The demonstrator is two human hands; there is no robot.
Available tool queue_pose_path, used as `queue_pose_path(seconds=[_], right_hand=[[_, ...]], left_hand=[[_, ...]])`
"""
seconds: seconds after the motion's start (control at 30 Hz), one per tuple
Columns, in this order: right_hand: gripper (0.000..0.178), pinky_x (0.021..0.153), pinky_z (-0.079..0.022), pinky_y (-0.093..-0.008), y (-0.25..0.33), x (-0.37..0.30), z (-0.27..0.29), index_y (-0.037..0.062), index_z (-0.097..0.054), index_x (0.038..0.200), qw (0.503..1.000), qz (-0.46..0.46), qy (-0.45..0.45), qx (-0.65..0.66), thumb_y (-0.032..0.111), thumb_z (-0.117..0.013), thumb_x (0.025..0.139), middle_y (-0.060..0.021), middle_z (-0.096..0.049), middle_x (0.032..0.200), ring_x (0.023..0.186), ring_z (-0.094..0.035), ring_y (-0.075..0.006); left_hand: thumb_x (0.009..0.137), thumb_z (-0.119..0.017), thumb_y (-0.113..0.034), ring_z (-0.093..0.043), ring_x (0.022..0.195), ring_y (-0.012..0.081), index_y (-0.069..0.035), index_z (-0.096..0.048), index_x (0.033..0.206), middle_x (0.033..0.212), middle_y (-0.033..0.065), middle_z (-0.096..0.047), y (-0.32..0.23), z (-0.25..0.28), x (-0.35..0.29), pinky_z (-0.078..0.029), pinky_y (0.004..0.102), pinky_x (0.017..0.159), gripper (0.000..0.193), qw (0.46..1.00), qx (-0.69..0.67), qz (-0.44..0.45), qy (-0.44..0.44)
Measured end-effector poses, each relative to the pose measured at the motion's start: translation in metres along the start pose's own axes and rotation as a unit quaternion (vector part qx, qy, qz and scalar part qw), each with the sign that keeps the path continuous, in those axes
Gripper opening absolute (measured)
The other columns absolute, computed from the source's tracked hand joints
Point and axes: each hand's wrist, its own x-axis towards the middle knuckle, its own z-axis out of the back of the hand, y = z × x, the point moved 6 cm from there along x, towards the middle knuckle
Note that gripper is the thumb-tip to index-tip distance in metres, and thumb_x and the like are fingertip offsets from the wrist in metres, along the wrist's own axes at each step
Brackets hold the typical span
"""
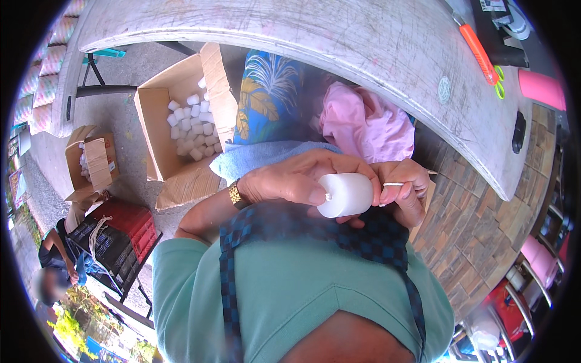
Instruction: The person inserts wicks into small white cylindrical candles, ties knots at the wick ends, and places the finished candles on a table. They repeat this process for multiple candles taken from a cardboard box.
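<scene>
A white pillar candle [346, 195] lies on its side in front of my chest. My left hand [290, 176], with a gold band at the wrist, is closed round it, the thumb against the end where a small bit of wick shows. On the other end, my right hand [407, 186] pinches a white wick [393, 184] between thumb and fingers. Part of that wick is hidden by my fingers. A light blue towel [272, 158] lies on my lap just beyond my left hand.
An open cardboard box [156, 121] at the left holds several white candles [195, 124]; a smaller box [100, 160] stands farther left. Pink cloth [366, 121] lies under the table [272, 24]. On the table are an orange utility knife [475, 51] and green-handled scissors [498, 81]. A person [57, 254] is at far left.
</scene>
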Motion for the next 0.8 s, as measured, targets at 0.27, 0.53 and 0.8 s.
queue_pose_path(seconds=[0.27, 0.53, 0.8], right_hand=[[0.022, 0.058, -0.047, -0.0296, 0.002, 0.0011, -0.0048, -0.0036, -0.062, 0.086, 1.0, 0.0, -0.012, -0.021, 0.015, -0.055, 0.095, -0.0105, -0.061, 0.07, 0.062, -0.056, -0.0169], [0.022, 0.051, -0.044, -0.029, 0.0035, 0.0016, -0.0061, -0.0043, -0.064, 0.083, 0.997, -0.015, -0.023, -0.069, 0.015, -0.058, 0.091, -0.0094, -0.061, 0.064, 0.054, -0.056, -0.0172], [0.021, 0.056, -0.044, -0.0284, 0.0024, 0.0003, -0.0053, -0.0037, -0.064, 0.086, 0.997, -0.025, -0.054, -0.059, 0.016, -0.057, 0.092, -0.0092, -0.061, 0.068, 0.058, -0.055, -0.0155]], left_hand=[[0.062, -0.066, -0.034, -0.058, 0.098, 0.025, 0.014, -0.051, 0.112, 0.11, 0.0186, -0.05, -0.0031, -0.0012, -0.0009, -0.048, 0.0429, 0.096, 0.071, 1.0, 0.017, 0.015, -0.01], [0.062, -0.066, -0.036, -0.057, 0.105, 0.0253, 0.012, -0.05, 0.114, 0.112, 0.0181, -0.051, -0.0007, 0.0019, -0.0024, -0.048, 0.039, 0.095, 0.073, 0.999, 0.033, 0.02, 0.014], [0.061, -0.067, -0.04, -0.059, 0.093, 0.0224, 0.012, -0.049, 0.116, 0.109, 0.0175, -0.052, -0.0039, 0.0033, -0.002, -0.049, 0.039, 0.093, 0.078, 0.999, 0.023, 0.029, -0.011]])
